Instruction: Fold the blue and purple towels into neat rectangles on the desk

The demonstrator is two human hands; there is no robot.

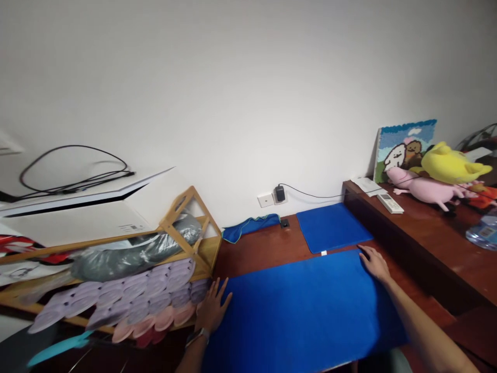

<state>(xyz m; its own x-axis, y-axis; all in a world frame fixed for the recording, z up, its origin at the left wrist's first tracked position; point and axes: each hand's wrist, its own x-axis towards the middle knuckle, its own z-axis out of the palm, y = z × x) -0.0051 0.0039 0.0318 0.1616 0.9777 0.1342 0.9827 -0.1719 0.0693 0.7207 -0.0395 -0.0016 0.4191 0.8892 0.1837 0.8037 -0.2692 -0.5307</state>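
Observation:
A large blue cloth [295,305] lies spread over the reddish-brown wooden desk [252,259]. At its left edge my left hand [213,305] rests with fingers spread, a watch on the wrist. My right hand [375,263] touches the cloth's far right corner, fingers extended and apart. Behind the large cloth lies a smaller blue cloth [334,227], flat, with a white tag at its near edge. A crumpled blue cloth [252,227] with a light green edge sits against the wall.
A wooden rack [212,254] at left holds purple and pink slippers [151,285], a plastic-wrapped grey bundle [135,261] and a white box [77,220]. On the raised right surface are a remote [390,203], plush toys [446,163] and a picture [406,147]. A black plug [279,194] trails a cord.

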